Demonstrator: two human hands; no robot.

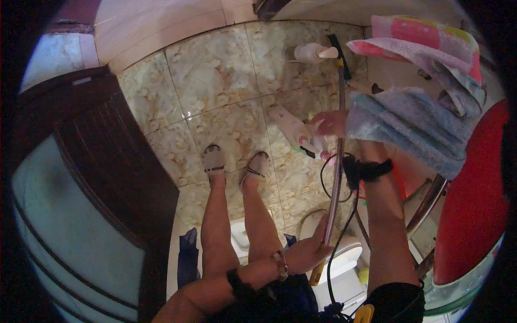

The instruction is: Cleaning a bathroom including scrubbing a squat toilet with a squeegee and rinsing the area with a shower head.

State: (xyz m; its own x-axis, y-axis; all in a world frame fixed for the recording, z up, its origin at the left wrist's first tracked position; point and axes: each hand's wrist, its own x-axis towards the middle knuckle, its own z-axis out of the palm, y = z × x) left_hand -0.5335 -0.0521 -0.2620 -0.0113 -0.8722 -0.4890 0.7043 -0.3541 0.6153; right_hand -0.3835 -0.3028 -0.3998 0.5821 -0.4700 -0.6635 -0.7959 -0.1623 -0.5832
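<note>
Right hand (329,123) pinches spray bottle (293,129), nozzle down-right; left hand (309,252) fingers spread beside upright hose (338,161)

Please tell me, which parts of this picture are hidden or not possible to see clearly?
Head view:
- Right hand: fingers partly behind the spray bottle; grip unclear.
- Left hand: palm hidden; hose contact uncertain.
- Blue towel covers the rack beneath.
- Red basin: cut off by rim.

A white spray bottle (291,128) with a pink-and-green nozzle end hangs tilted over the marbled floor tiles (215,81), gripped by the right hand (329,123). Farther off, a pale bottle (309,53) with a cone-shaped cap lies on its side near the wall.
</note>
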